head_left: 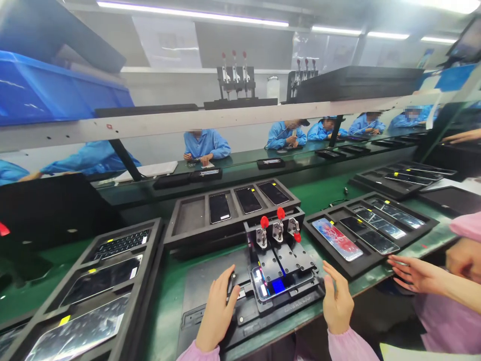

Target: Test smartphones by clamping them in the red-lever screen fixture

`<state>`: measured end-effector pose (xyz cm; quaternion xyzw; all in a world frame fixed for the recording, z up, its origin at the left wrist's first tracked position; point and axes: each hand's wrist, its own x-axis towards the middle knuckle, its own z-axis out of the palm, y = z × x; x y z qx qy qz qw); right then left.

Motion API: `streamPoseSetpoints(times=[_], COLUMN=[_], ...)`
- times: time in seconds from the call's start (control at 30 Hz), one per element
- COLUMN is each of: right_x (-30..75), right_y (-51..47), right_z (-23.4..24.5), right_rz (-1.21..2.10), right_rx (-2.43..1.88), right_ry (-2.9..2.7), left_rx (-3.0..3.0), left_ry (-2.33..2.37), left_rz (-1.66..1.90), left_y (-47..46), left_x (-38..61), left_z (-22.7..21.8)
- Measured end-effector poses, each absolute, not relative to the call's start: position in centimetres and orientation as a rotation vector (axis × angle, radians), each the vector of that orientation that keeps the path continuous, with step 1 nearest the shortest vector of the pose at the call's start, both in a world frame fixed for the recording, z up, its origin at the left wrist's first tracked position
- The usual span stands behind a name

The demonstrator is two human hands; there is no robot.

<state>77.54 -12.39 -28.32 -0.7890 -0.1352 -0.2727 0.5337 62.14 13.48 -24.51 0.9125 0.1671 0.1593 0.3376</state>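
Flanking a black metal clamping fixture with red-knobbed levers (268,264), the two bare hands stand with thumbs and fingers parted. The left hand (218,311) is at its left side, whether touching I cannot tell; the right hand (338,303) is just beyond its right end, gripping nothing visible. A flat smartphone with a lit screen (278,286) lies in the fixture, partly under its plates. Behind, a black compartmented tray (189,219) holds three dark-screened phones (248,200). The black tray at right (355,269) holds four, the nearest one showing a red-and-white picture (337,239). A pink-sleeved co-worker's hand (419,275) is near its front corner. The long black tray at left (153,253) holds glossy phones with yellow stickers (103,281).
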Motion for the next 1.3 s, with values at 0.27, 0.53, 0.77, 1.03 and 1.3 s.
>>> streamPoseSetpoints(times=[0.27, 0.53, 0.77, 1.03, 1.3], right_x=[77.7, 77.5, 77.8, 77.8, 77.7], right_y=[-12.6, -12.2, -12.0, -11.8, -11.9], right_z=[-29.4, -28.6, -28.9, -29.2, -29.5], right_rz=[-0.423, -0.389, -0.435, -0.429, -0.416], right_rx=[-2.025, -2.070, -2.076, -2.095, -2.110], right_ry=[-0.263, -0.290, -0.279, -0.231, -0.209], left_rx=[2.484, 2.535, 2.577, 2.613, 2.602], left_ry=[0.425, 0.419, 0.400, 0.406, 0.413], left_rz=[0.361, 0.291, 0.279, 0.256, 0.242], left_y=[13.9, 13.9, 14.2, 14.5, 14.3], left_x=[61.4, 61.4, 61.4, 61.7, 61.5], left_z=[-25.8, -25.9, -26.4, -26.6, -26.5])
